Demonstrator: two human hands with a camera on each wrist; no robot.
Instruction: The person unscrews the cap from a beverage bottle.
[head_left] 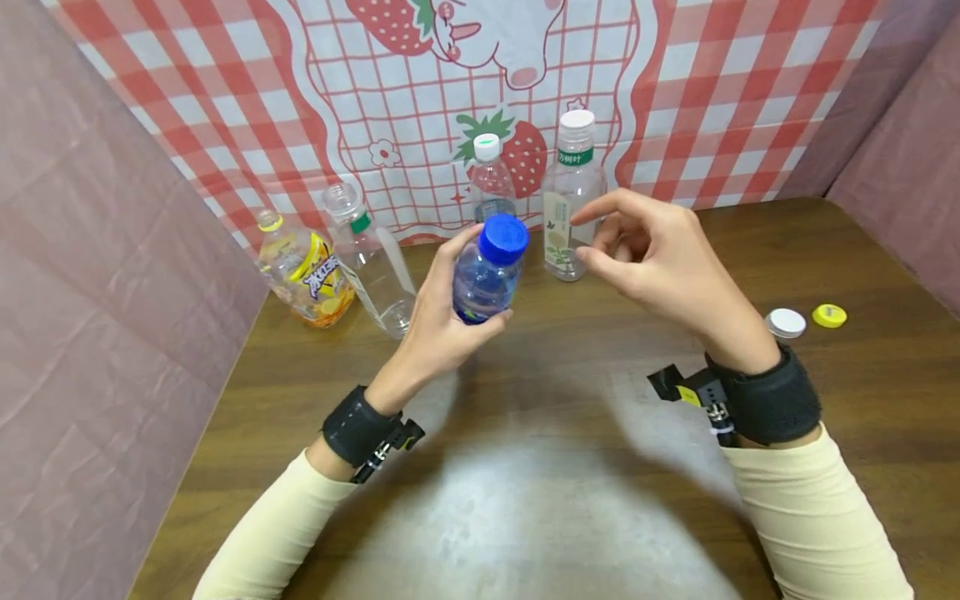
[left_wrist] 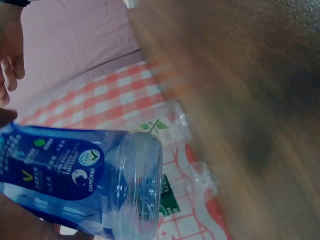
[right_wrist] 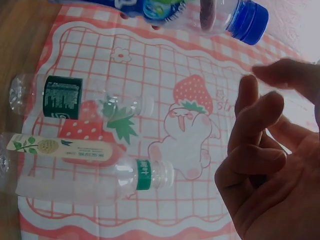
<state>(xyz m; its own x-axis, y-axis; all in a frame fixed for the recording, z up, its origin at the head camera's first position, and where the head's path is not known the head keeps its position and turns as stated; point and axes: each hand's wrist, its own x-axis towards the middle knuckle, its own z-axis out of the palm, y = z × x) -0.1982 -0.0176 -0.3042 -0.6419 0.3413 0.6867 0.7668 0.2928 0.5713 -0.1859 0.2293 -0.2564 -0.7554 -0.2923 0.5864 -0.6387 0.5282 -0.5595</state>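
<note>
My left hand (head_left: 437, 327) grips a clear plastic bottle (head_left: 483, 287) with a blue label, raised above the table and tilted a little. A blue cap (head_left: 504, 239) sits on its mouth. Seen from the left wrist, the bottle's ribbed base (left_wrist: 142, 185) points right and its label shows white print. To the right of the bottle my right hand (head_left: 663, 254) hovers in the air, holding nothing. Its fingers are loosely bent, with thumb and forefinger apart. In the right wrist view those fingers (right_wrist: 255, 115) are a short way from the blue cap.
Behind stand a small bottle (head_left: 492, 179) and a taller bottle (head_left: 553, 179), both white-capped. Left of them are an uncapped bottle (head_left: 382, 279) with a green neck band and an uncapped yellow-labelled bottle (head_left: 326, 279). A white cap (head_left: 786, 322) and yellow cap (head_left: 829, 315) lie at right.
</note>
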